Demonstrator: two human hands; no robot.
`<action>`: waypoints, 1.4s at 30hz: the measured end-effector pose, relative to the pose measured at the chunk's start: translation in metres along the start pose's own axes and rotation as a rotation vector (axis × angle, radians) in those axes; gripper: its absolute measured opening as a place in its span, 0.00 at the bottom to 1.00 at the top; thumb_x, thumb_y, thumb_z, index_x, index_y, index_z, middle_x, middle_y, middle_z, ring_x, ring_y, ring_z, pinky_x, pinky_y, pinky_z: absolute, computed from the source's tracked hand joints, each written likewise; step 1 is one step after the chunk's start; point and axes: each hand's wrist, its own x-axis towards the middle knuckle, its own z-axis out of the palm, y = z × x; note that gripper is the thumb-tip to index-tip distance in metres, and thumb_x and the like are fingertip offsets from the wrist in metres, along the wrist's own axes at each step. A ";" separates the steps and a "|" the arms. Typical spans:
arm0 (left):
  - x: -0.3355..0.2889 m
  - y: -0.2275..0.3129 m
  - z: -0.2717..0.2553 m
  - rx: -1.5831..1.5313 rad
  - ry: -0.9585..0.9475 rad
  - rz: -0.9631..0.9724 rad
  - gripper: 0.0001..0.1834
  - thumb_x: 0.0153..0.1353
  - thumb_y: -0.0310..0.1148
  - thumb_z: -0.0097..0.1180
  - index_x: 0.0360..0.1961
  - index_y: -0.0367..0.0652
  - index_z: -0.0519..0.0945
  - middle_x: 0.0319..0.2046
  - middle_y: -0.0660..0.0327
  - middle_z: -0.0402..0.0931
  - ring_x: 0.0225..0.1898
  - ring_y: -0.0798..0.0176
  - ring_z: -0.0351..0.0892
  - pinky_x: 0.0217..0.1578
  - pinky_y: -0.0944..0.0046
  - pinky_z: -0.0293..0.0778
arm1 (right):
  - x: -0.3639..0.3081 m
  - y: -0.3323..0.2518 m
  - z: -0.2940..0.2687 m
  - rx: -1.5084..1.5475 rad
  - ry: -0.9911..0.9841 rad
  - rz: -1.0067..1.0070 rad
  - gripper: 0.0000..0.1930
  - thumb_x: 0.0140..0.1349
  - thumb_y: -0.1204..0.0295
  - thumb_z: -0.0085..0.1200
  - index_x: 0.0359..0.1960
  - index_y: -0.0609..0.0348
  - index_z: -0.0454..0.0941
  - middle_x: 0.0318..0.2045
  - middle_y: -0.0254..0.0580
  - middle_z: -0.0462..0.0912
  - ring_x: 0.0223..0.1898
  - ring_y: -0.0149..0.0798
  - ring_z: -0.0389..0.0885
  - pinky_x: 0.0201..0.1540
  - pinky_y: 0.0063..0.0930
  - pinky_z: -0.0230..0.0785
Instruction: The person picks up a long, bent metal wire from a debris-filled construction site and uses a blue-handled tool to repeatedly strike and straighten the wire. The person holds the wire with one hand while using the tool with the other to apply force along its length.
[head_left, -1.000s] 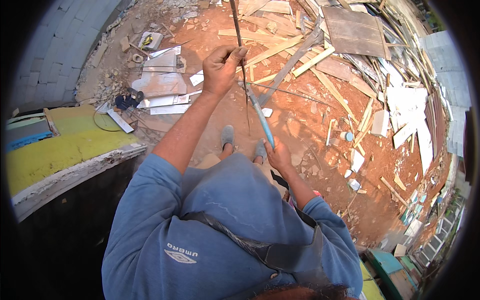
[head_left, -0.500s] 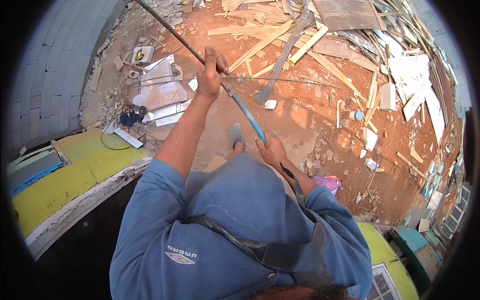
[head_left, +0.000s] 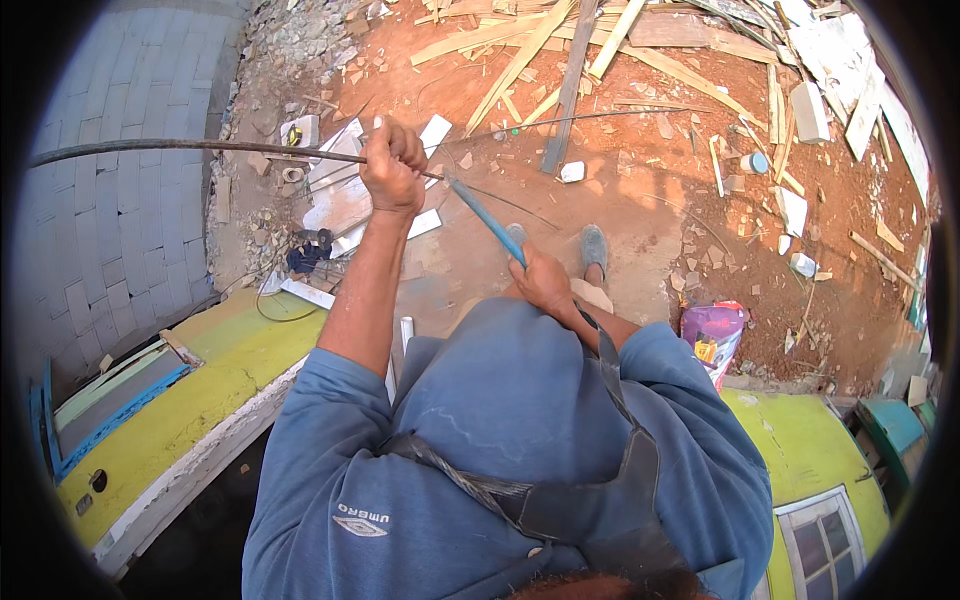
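My left hand point(head_left: 393, 170) is closed round a long dark steel rod point(head_left: 230, 146), which runs off to the left past the block wall. Just beyond my left fist, the rod meets the tip of a blue pipe-like bar point(head_left: 485, 219) at an angle; how the two join is too small to make out. The bar's lower end sits in my right hand point(head_left: 543, 277), fingers wrapped round it, close in front of my belly. My hands are apart, the left one farther out than the right.
Wooden planks point(head_left: 650, 50) lie heaped on red earth ahead. White board pieces point(head_left: 345, 195) and a dark power tool point(head_left: 308, 250) are at left, beside a grey block wall point(head_left: 125, 190). A yellow-green wall top point(head_left: 200, 370) is nearer, and a purple bag point(head_left: 712, 330) lies at right.
The rod has swung from pointing up-left to nearly level across the left, now at a sharper angle to the blue bar. My left hand has moved slightly left and down in view.
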 end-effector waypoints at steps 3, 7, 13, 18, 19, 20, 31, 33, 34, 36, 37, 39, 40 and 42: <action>-0.012 -0.003 0.004 0.069 -0.040 0.033 0.28 0.79 0.48 0.39 0.18 0.52 0.55 0.16 0.68 0.48 0.18 0.68 0.46 0.21 0.63 0.48 | 0.005 0.015 0.015 0.016 0.015 -0.021 0.17 0.70 0.56 0.54 0.44 0.59 0.75 0.29 0.63 0.85 0.33 0.69 0.85 0.38 0.63 0.75; -0.014 -0.009 0.001 0.053 -0.036 0.060 0.27 0.78 0.46 0.40 0.18 0.51 0.55 0.16 0.68 0.48 0.19 0.68 0.46 0.22 0.62 0.49 | 0.012 0.024 0.023 0.029 0.001 -0.029 0.17 0.70 0.55 0.53 0.45 0.58 0.75 0.30 0.63 0.85 0.35 0.69 0.85 0.40 0.63 0.76; -0.025 -0.006 0.012 -0.020 -0.024 0.087 0.26 0.77 0.44 0.41 0.18 0.51 0.56 0.15 0.68 0.49 0.17 0.69 0.47 0.19 0.64 0.49 | -0.013 0.016 0.013 0.076 0.050 -0.020 0.17 0.68 0.57 0.55 0.44 0.59 0.75 0.30 0.64 0.85 0.35 0.69 0.85 0.42 0.62 0.76; -0.023 0.006 0.015 -0.132 0.084 -0.005 0.25 0.76 0.45 0.43 0.19 0.53 0.55 0.15 0.69 0.49 0.17 0.69 0.48 0.18 0.64 0.50 | -0.065 -0.014 -0.031 0.072 -0.055 0.092 0.18 0.69 0.58 0.57 0.46 0.62 0.76 0.30 0.63 0.85 0.36 0.66 0.86 0.42 0.58 0.76; -0.026 0.007 0.021 -0.123 0.065 0.011 0.26 0.75 0.46 0.45 0.19 0.54 0.56 0.15 0.69 0.50 0.17 0.69 0.50 0.18 0.65 0.51 | -0.074 -0.028 -0.053 0.100 -0.096 0.143 0.18 0.70 0.58 0.57 0.46 0.63 0.77 0.30 0.62 0.85 0.36 0.65 0.86 0.42 0.57 0.76; -0.029 0.007 0.025 -0.112 0.102 0.029 0.26 0.75 0.47 0.46 0.19 0.54 0.56 0.15 0.68 0.51 0.17 0.69 0.50 0.19 0.64 0.52 | -0.077 -0.031 -0.072 0.151 -0.103 0.124 0.18 0.70 0.57 0.57 0.45 0.63 0.77 0.29 0.61 0.85 0.35 0.63 0.86 0.41 0.56 0.75; -0.051 -0.059 0.005 0.125 0.279 0.221 0.19 0.79 0.43 0.49 0.49 0.37 0.83 0.40 0.59 0.83 0.43 0.62 0.82 0.49 0.61 0.76 | -0.043 0.092 -0.201 0.092 0.001 0.210 0.15 0.71 0.59 0.58 0.36 0.60 0.77 0.15 0.36 0.72 0.12 0.32 0.70 0.16 0.33 0.66; -0.060 -0.066 -0.004 0.198 0.291 0.260 0.19 0.81 0.41 0.49 0.50 0.36 0.83 0.42 0.58 0.84 0.45 0.62 0.83 0.52 0.61 0.77 | -0.048 0.091 -0.207 0.119 -0.009 0.226 0.14 0.71 0.59 0.58 0.35 0.58 0.76 0.16 0.33 0.72 0.13 0.32 0.71 0.16 0.32 0.66; -0.062 -0.068 -0.007 0.234 0.302 0.279 0.19 0.81 0.41 0.49 0.51 0.35 0.83 0.42 0.58 0.85 0.47 0.62 0.84 0.54 0.60 0.78 | -0.050 0.086 -0.211 0.130 -0.018 0.233 0.14 0.72 0.60 0.57 0.34 0.57 0.75 0.16 0.32 0.71 0.14 0.31 0.72 0.16 0.31 0.66; -0.067 -0.056 -0.007 0.237 0.339 0.297 0.19 0.81 0.41 0.51 0.51 0.34 0.83 0.43 0.56 0.86 0.45 0.64 0.85 0.52 0.62 0.80 | -0.054 0.078 -0.210 0.129 0.010 0.259 0.15 0.68 0.61 0.60 0.30 0.60 0.77 0.16 0.35 0.73 0.17 0.36 0.73 0.24 0.38 0.68; -0.069 -0.053 -0.009 0.220 0.357 0.293 0.18 0.80 0.41 0.52 0.50 0.34 0.83 0.42 0.56 0.86 0.44 0.64 0.86 0.51 0.63 0.81 | -0.050 0.099 -0.198 0.123 0.011 0.235 0.15 0.68 0.61 0.60 0.30 0.60 0.77 0.17 0.36 0.74 0.18 0.36 0.74 0.24 0.38 0.68; -0.075 -0.036 -0.013 0.202 0.387 0.318 0.17 0.79 0.40 0.54 0.50 0.34 0.83 0.41 0.56 0.87 0.42 0.64 0.87 0.46 0.63 0.83 | -0.048 0.111 -0.184 0.088 0.007 0.243 0.17 0.68 0.60 0.60 0.30 0.62 0.78 0.18 0.41 0.77 0.21 0.37 0.77 0.28 0.40 0.70; -0.076 -0.023 -0.012 0.173 0.383 0.295 0.17 0.80 0.40 0.54 0.50 0.35 0.83 0.41 0.56 0.86 0.42 0.63 0.86 0.47 0.62 0.83 | -0.052 0.102 -0.182 0.060 0.019 0.208 0.17 0.68 0.60 0.60 0.31 0.63 0.78 0.18 0.42 0.77 0.21 0.38 0.77 0.29 0.41 0.70; -0.084 0.001 -0.018 0.121 0.396 0.254 0.16 0.80 0.41 0.54 0.51 0.36 0.82 0.41 0.58 0.84 0.44 0.62 0.86 0.48 0.60 0.84 | -0.060 0.079 -0.178 0.000 0.023 0.128 0.17 0.68 0.60 0.60 0.32 0.65 0.78 0.17 0.46 0.77 0.22 0.41 0.78 0.30 0.43 0.71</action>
